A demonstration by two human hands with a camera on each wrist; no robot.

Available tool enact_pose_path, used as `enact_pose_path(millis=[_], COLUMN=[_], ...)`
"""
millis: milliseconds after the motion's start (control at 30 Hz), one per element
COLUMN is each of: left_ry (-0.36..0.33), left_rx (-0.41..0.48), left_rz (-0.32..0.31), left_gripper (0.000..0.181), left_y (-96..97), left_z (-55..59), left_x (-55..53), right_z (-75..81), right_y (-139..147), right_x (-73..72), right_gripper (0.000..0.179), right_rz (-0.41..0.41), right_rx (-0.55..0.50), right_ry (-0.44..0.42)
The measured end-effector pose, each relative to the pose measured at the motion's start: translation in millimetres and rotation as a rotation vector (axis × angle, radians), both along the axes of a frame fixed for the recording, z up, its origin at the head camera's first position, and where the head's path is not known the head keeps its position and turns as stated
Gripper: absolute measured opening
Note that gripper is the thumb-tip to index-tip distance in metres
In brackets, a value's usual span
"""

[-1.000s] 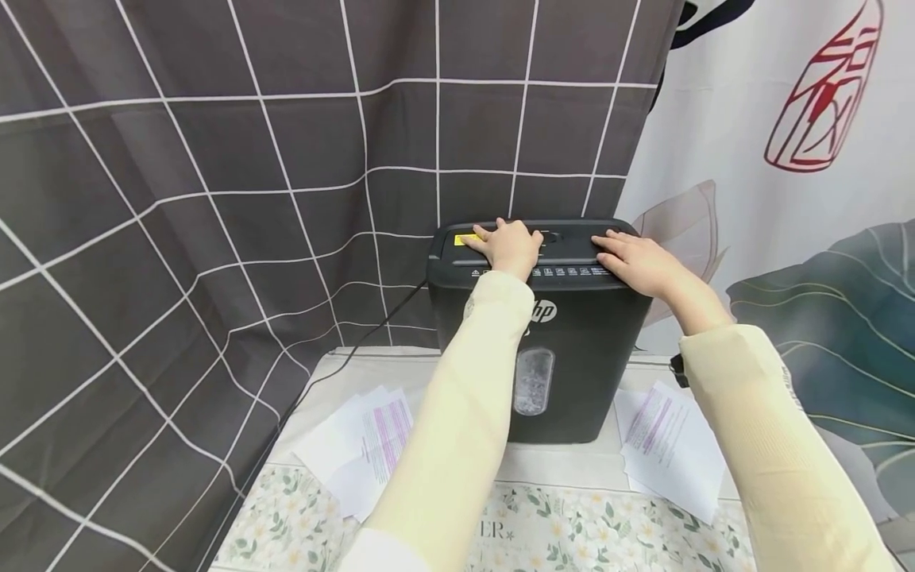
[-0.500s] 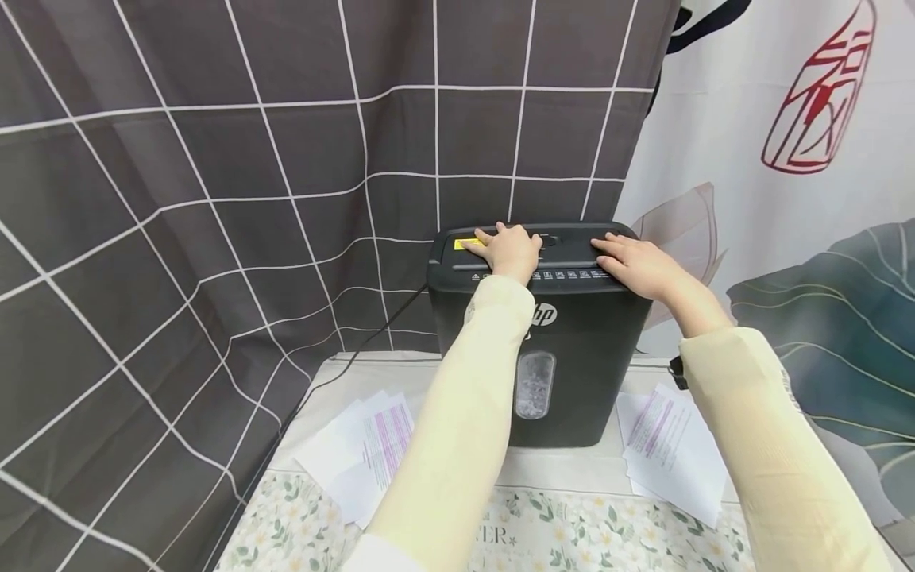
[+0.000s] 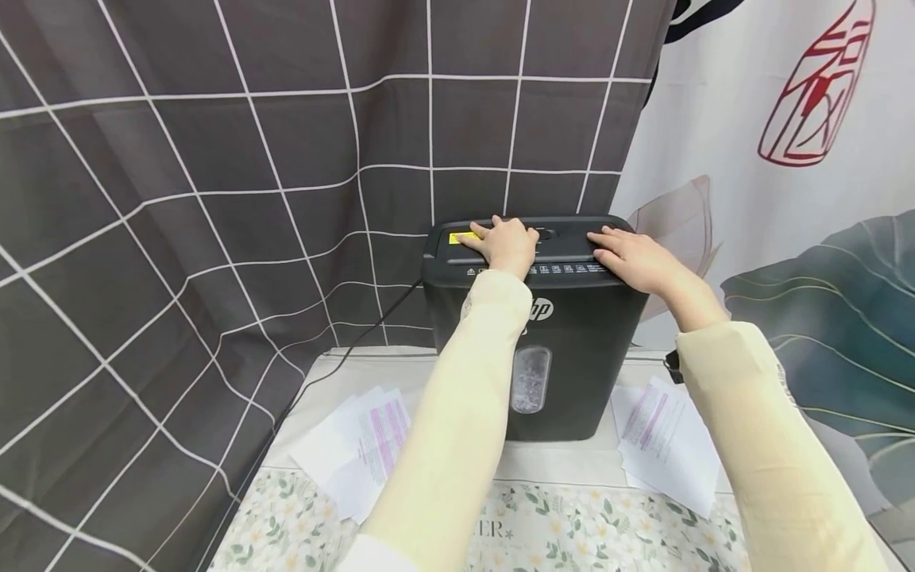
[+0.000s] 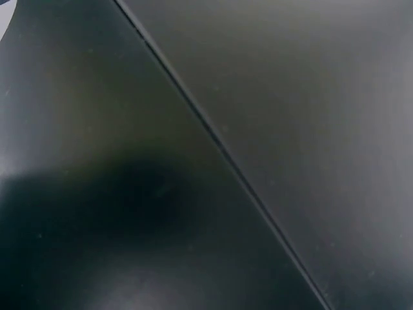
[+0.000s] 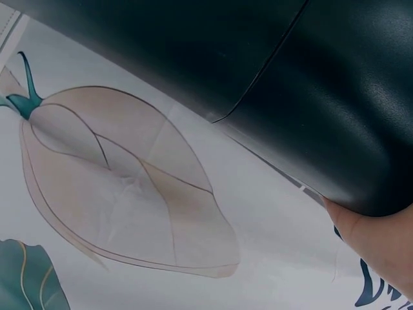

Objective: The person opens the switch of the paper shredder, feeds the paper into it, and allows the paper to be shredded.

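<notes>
A black HP paper shredder [image 3: 572,349] stands upright against the curtain, with white shreds showing through its front window [image 3: 531,380]. My left hand [image 3: 509,248] lies on its top, left of the middle, fingers spread beside a yellow label [image 3: 463,237]. At the top right corner rests my right hand [image 3: 638,260], its fingers reaching flat over the lid. The left wrist view is filled by the shredder's dark casing [image 4: 213,155] and a seam. In the right wrist view, part of my right hand [image 5: 381,248] touches the casing's edge [image 5: 335,174].
Printed sheets [image 3: 357,449] lie on the floral mat at the left, and more sheets [image 3: 665,445] at the right. A black cord [image 3: 357,342] runs from the shredder toward the left front. A dark grid curtain [image 3: 322,159] and a white printed one [image 3: 729,119] hang behind.
</notes>
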State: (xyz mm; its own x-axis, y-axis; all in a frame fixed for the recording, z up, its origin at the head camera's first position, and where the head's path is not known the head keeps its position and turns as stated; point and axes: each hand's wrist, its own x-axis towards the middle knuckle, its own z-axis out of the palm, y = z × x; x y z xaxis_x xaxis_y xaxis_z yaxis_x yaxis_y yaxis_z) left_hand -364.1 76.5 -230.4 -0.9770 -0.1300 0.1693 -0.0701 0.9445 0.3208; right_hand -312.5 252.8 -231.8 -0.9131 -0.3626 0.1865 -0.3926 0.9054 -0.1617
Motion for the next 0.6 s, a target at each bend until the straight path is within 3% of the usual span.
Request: enact_pose_path(millis=[200, 433, 600], left_ry=[-0.001, -0.047, -0.058], left_rx=[0.007, -0.010, -0.013], left_rz=[-0.004, 0.012, 0.010], left_gripper=[0.042, 0.056, 0.053], left_y=[-2.7, 0.2, 2.7], left_z=[0.6, -0.7, 0.6], left_x=[-2.9, -4.1, -6.2], right_z=[0.5, -1.1, -0.3], right_y=[-2.6, -3.1, -2.1], right_x=[-2.0, -1.1, -0.9], right_gripper=[0.046, 0.046, 0.047], right_rz=[0.001, 0.000, -0.012], right_rx=[0.001, 0.006, 0.014], right_ry=[0.011, 0.002, -0.003])
